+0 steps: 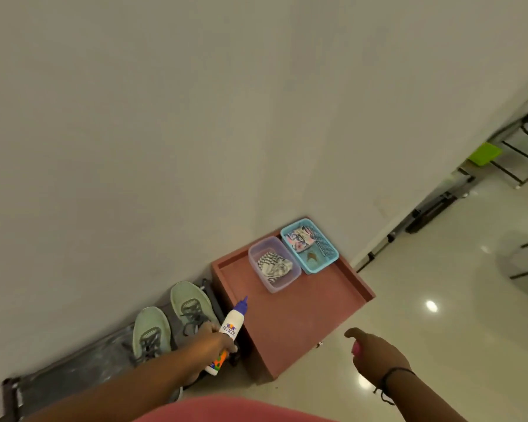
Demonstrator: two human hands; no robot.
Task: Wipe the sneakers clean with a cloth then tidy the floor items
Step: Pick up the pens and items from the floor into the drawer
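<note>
Your two green sneakers (168, 324) sit side by side on the low dark rack (73, 367) against the wall, just left of the red bench (305, 315), whose near half is bare inside its raised rim. Your left hand (214, 339), fingers clamped on a glue bottle (228, 330), hovers over the right sneaker. Your right hand (375, 351) curls round something pink above open floor. The striped cloth (273, 266) lies in the clear tub (275, 264) beside a blue basket (310, 245).

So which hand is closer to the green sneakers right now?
Left. The left hand grips the Fevicol glue bottle right beside the green sneakers; the right hand, holding something pink, is beyond the red cabinet.
</note>
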